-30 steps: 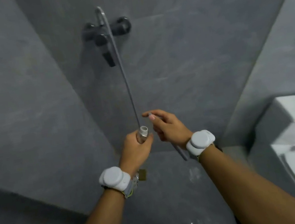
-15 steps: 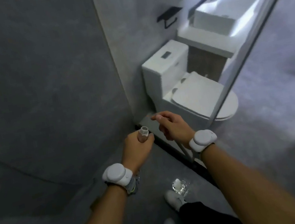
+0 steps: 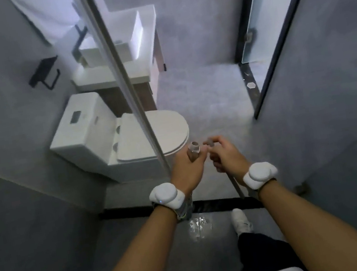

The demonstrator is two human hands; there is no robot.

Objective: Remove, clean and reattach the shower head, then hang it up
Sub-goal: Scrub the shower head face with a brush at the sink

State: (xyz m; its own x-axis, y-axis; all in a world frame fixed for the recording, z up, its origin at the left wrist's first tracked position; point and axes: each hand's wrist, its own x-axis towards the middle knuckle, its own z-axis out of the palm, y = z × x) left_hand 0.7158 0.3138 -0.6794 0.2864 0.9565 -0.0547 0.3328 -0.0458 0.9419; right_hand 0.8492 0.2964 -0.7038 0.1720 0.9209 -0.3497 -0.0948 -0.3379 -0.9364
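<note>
My left hand (image 3: 187,171) grips the shower head's handle, and its threaded chrome end (image 3: 193,150) sticks up out of the fist. The rest of the shower head is hidden behind that hand and wrist. Just right of it, a few centimetres apart, my right hand (image 3: 226,158) pinches the small grey hose end fitting (image 3: 209,142) between thumb and fingers. The thin hose (image 3: 236,185) drops down from under that hand. The two ends do not touch.
A metal-edged glass partition (image 3: 126,85) rises just left of my hands. Behind it stand a white toilet (image 3: 91,131) and a sink vanity (image 3: 144,34). A black threshold strip (image 3: 219,204), a floor drain (image 3: 199,225) and my shoe (image 3: 241,219) lie below. A frosted door (image 3: 268,2) is at the right.
The view has swung from the shower wall with its tap round to the toilet and the room. Both hands keep the same grips and stay close together.
</note>
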